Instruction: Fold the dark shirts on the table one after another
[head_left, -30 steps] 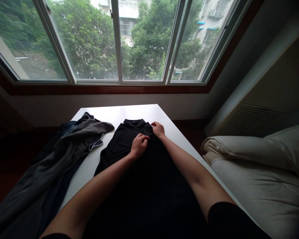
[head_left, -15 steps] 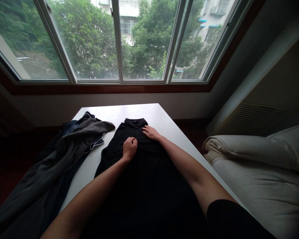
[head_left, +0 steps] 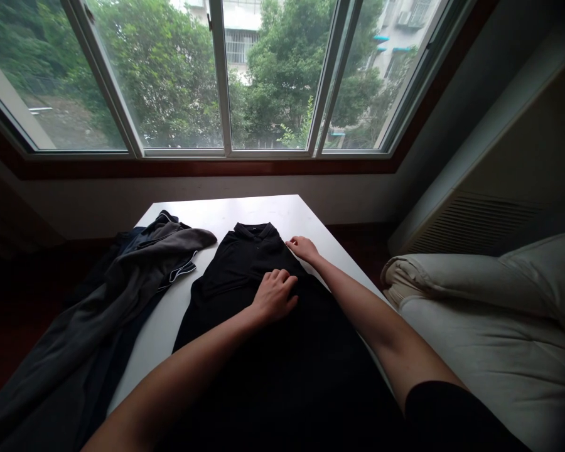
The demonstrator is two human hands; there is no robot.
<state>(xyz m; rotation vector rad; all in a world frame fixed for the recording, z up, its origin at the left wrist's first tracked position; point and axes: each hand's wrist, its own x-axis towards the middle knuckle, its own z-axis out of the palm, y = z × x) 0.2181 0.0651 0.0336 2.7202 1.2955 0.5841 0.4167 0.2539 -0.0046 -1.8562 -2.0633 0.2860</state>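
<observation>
A black polo shirt (head_left: pixel 230 270) lies front up on the white table (head_left: pixel 282 210), its buttoned collar toward the window. My left hand (head_left: pixel 275 295) rests palm down on the shirt's chest, right of the middle, with fingers loosely stretched and the thumb apart. At the shirt's right shoulder edge is my right hand (head_left: pixel 304 248), its fingers curled and closed on the fabric there; the fingertips are partly hidden. The lower part of the shirt merges with dark cloth near my body, so its hem cannot be made out.
A heap of grey and dark blue clothes (head_left: pixel 136 276) lies along the table's left side and hangs over the edge. Right of the table stands a cushioned beige seat (head_left: pixel 480 314). Beyond the table are a wall and a wide window (head_left: pixel 226 81).
My left hand has opened from a fist and slid right and nearer to me across the shirt. My right hand has moved right, from the chest to the shoulder edge, and curled.
</observation>
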